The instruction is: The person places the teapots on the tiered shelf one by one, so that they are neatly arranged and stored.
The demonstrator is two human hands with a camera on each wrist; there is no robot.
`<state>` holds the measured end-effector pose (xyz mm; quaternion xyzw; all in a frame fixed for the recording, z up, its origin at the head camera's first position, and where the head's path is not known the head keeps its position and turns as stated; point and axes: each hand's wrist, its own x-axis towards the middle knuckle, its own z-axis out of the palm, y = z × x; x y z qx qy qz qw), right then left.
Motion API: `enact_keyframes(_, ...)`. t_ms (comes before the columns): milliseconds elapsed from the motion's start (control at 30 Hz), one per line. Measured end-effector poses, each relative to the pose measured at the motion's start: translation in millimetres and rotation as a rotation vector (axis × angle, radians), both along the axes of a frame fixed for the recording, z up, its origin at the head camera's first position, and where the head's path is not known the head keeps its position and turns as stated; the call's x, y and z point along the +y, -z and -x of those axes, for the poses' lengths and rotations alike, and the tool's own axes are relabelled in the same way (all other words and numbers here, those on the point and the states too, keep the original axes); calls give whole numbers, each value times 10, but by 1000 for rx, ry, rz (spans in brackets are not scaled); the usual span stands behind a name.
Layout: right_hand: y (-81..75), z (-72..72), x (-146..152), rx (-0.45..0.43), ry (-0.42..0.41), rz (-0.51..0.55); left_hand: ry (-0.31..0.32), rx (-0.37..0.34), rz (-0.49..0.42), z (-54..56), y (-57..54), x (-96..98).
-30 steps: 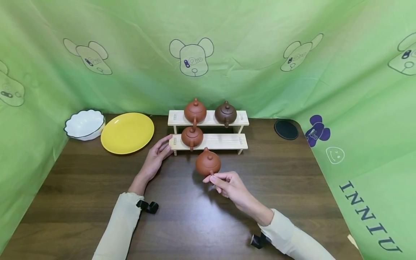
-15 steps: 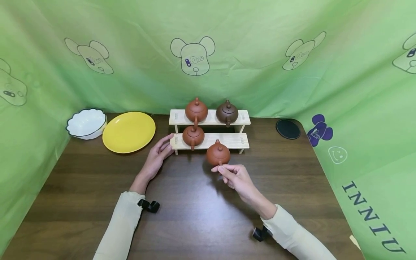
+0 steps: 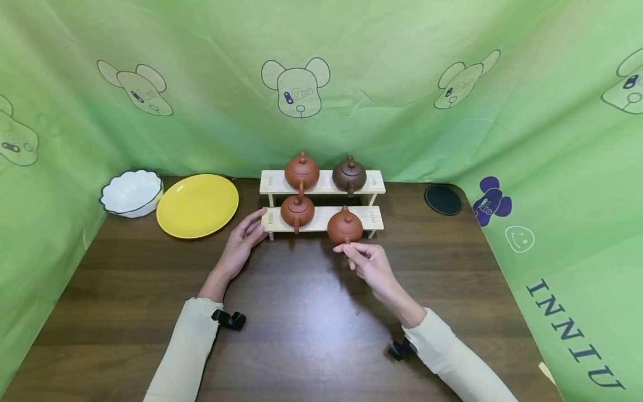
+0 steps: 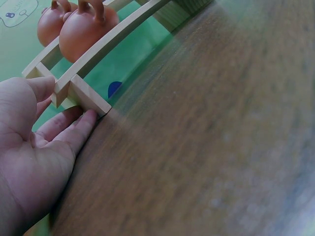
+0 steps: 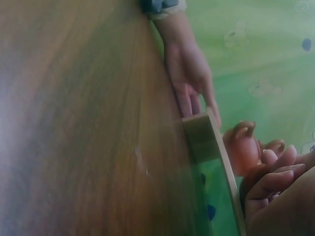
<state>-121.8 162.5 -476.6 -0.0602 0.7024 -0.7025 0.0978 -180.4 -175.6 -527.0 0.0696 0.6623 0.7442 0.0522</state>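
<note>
In the head view my right hand (image 3: 374, 271) pinches the handle of a reddish-brown clay teapot (image 3: 344, 226), which is at the right part of the lower board; whether its base touches the board is hidden. With thumb and fingers, my left hand (image 3: 240, 248) holds the left end of the two-step wooden stand (image 3: 321, 218); the left wrist view shows the thumb at the board and fingers against its leg (image 4: 88, 96). Another reddish teapot (image 3: 297, 211) sits left on the lower board. Above stand a reddish teapot (image 3: 302, 172) and a dark brown teapot (image 3: 349, 175).
A yellow plate (image 3: 197, 206) and a white scalloped bowl (image 3: 132, 193) lie at the back left. At the back right is a round black coaster (image 3: 443, 200). Green printed cloth (image 3: 382, 89) surrounds the brown wooden table (image 3: 301, 335).
My right hand has carried the teapot right and away from me, from in front of the stand to the right part of its lower board. My left hand has stayed at the stand.
</note>
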Motion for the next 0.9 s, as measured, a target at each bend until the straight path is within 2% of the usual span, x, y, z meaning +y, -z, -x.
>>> enact_keyframes(333,-19,137,12,5,55,-24,0,-4,-5,0,1,-2)
enact_keyframes(667,-18,206,-10,-2,70,13,0,-6,-8,-6,-1,-5)
enact_keyframes(900,-14,275,-19,-6,117,37,3,4,-7,-2,-7,2)
